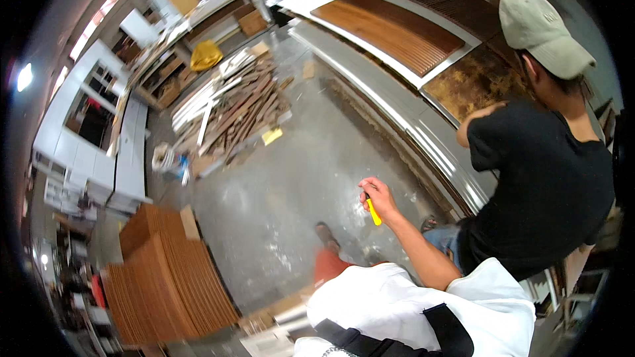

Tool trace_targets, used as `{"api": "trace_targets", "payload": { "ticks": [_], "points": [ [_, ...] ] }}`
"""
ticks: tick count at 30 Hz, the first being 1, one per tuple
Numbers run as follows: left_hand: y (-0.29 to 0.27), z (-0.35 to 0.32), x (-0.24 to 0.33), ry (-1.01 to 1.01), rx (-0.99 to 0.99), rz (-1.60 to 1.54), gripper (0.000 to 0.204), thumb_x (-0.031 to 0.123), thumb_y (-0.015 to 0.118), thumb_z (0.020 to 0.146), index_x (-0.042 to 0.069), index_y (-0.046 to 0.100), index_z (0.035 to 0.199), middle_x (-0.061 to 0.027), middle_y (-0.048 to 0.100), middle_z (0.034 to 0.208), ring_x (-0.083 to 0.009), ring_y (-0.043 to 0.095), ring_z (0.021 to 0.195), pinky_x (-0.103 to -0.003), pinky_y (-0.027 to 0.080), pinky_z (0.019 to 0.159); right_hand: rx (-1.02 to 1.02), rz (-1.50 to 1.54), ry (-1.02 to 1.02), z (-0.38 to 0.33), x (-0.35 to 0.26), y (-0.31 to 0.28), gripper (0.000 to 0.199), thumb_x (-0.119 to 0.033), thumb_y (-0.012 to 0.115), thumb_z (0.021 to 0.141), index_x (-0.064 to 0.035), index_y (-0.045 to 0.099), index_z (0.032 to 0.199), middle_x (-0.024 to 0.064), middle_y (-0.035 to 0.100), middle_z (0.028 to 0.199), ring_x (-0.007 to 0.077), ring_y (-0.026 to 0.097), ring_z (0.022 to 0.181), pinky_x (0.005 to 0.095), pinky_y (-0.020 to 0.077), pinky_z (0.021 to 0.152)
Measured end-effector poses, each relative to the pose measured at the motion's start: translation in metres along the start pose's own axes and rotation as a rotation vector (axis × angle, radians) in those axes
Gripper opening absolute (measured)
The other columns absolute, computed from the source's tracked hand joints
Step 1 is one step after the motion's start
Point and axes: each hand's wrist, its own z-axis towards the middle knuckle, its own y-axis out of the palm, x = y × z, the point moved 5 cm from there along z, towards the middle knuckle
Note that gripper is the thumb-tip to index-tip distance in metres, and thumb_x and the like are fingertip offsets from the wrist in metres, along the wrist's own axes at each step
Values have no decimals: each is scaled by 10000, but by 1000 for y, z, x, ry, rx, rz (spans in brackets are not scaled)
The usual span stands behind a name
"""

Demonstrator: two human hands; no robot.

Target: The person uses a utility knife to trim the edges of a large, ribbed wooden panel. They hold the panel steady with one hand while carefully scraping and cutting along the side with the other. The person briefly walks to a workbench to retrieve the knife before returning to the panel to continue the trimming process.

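Head view: outstretched right hand clasps a yellow tool; left hand, cannot tell.

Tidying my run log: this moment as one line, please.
right hand: holding yellow-handled tool | left hand: not in view | at right: co-worker beside brown panels

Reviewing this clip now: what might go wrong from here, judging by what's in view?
Two risks, as a judgement:

1. The right hand holds a yellow-handled tool with a co-worker in a black T-shirt close by on the right, so a sudden turn by either might cause a bump.

2. A heap of loose wood strips lies spread over the grey floor; anyone stepping there could trip.
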Motion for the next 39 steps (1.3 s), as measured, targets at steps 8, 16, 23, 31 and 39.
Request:
{"api": "trace_targets", "payload": {
  "ticks": [8,16,23,31,39],
  "points": [
    [-113,282,353,302,-83,566,398,337,463,976,18,649,828,-141,647,783,-272,602,631,-409,488,560,451,419,32,204,-21,-2,197,-263,535,994,-131,593,1128,58,584,683,132,539,515,258,426,444],
    [79,286,1050,1014,-357,200,349,280,494,1005,46,551,753,3,503,587,-91,428,478,-271,345,455,612,445,-369,307,-175,39,183,-240,560,991,-78,580,1072,44,571,678,123,536,549,260,442,493],
    [394,135,1242,1111,-944,502,452,316,580,993,-54,568,1252,-118,674,1047,-184,643,962,-275,496,856,638,477,-835,436,-272,40,207,-175,555,990,-36,555,1144,55,563,759,125,524,693,270,436,632],
    [570,-24,1302,1765,-1085,1239,408,344,566,989,5,624,1210,-177,699,1039,-247,666,1004,-340,504,857,1093,752,-821,526,-297,31,380,-143,559,976,-61,550,1347,5,549,762,97,526,682,249,465,645],
    [699,-17,1296,2613,-1744,1273,454,254,541,973,3,499,1350,-229,431,1424,-411,392,1318,-522,287,1089,1364,1341,-987,652,-259,105,457,-107,593,961,-82,495,1406,21,590,839,98,586,757,235,519,622]
  ]
}}
